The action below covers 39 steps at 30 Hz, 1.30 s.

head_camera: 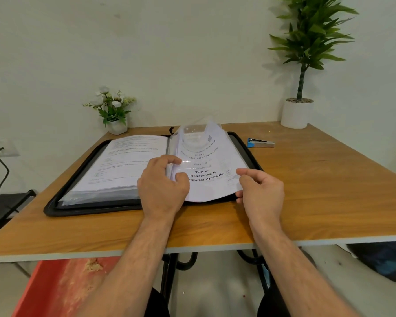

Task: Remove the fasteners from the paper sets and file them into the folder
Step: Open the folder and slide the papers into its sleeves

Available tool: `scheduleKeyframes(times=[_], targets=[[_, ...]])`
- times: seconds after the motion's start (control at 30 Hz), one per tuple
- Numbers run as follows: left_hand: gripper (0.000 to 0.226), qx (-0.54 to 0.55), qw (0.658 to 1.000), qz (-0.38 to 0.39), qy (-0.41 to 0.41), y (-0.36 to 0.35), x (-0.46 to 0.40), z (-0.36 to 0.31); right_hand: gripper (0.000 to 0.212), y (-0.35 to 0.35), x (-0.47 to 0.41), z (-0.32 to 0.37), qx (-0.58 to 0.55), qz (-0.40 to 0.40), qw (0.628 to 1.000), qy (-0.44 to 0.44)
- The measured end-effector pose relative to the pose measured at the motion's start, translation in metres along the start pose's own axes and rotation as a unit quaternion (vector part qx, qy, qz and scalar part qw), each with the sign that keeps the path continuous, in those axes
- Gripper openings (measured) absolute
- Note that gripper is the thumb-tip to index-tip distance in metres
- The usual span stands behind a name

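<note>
Both hands are on the page here. The left hand [162,179] pinches the inner edge of the sleeve [204,161] near the spine, fingers curled round it, and the right hand [258,188] pinches the outer corner of the same sheet. The sleeve bows up off the right half of the open folder [245,145], which lies flat mid-table with a thick stack already filed on the left.

What could go wrong, I'd guess: that plastic looks slick and floppy, so the paper inside could slide out or crease if the two hands pull unevenly — the top is already curling over. Tug too hard near the spine and the sleeve might tear at the binding.

The table [306,202] is wood-look laminate. A blue stapler-type tool [261,143] sits well apart to the right — can't tell exactly which kind. At the back, a small flower pot [116,124] left and a tall plant [302,65] in a white pot right, against a plain pale wall, with a cable [2,170] plugged in far left.
</note>
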<state>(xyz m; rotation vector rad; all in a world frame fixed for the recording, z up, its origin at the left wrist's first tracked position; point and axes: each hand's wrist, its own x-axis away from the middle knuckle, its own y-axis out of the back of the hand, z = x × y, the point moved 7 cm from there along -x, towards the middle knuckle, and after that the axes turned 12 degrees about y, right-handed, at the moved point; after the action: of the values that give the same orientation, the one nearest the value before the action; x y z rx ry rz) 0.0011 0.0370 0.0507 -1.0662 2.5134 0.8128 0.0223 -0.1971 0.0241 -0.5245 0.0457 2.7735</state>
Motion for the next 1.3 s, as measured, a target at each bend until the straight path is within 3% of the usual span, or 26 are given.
scheduleKeyframes(times=[0.13, 0.33, 0.43, 0.5, 0.6, 0.83, 1.0, 1.13, 1.3], targets=[[0.045, -0.059, 0.998, 0.015, -0.017, -0.003, 0.002, -0.003, 0.027, 0.002, 0.000, 0.002, 0.013, -0.009, 1.000, 0.018], [0.047, -0.215, 0.968, 0.130, 0.003, -0.027, 0.006, 0.002, 0.031, 0.001, 0.001, 0.008, 0.009, -0.003, 0.998, 0.061], [0.032, -0.187, 0.972, 0.140, 0.026, -0.026, 0.004, 0.006, 0.033, -0.009, 0.000, 0.008, -0.039, 0.051, 0.997, 0.049], [0.020, -0.159, 0.980, 0.113, 0.035, -0.023, 0.001, 0.006, 0.045, -0.016, 0.000, 0.010, -0.070, 0.093, 0.992, 0.040], [0.020, -0.139, 0.987, 0.079, 0.026, -0.019, -0.002, 0.006, 0.061, -0.026, 0.002, 0.011, -0.079, 0.143, 0.986, 0.037], [0.028, -0.122, 0.986, 0.100, -0.055, -0.026, 0.001, -0.005, 0.024, -0.023, -0.005, -0.005, -0.064, 0.101, 0.993, 0.005], [0.030, -0.095, 0.984, 0.132, -0.078, -0.030, 0.004, -0.007, 0.037, -0.032, -0.003, -0.012, 0.008, 0.151, 0.988, 0.001], [0.051, -0.142, 0.962, 0.198, -0.121, -0.044, 0.012, -0.010, 0.033, -0.028, -0.006, -0.013, 0.028, 0.136, 0.990, 0.007], [0.026, -0.129, 0.973, 0.173, -0.079, -0.042, 0.002, -0.004, 0.048, -0.035, -0.010, -0.018, 0.103, 0.160, 0.981, 0.027]])
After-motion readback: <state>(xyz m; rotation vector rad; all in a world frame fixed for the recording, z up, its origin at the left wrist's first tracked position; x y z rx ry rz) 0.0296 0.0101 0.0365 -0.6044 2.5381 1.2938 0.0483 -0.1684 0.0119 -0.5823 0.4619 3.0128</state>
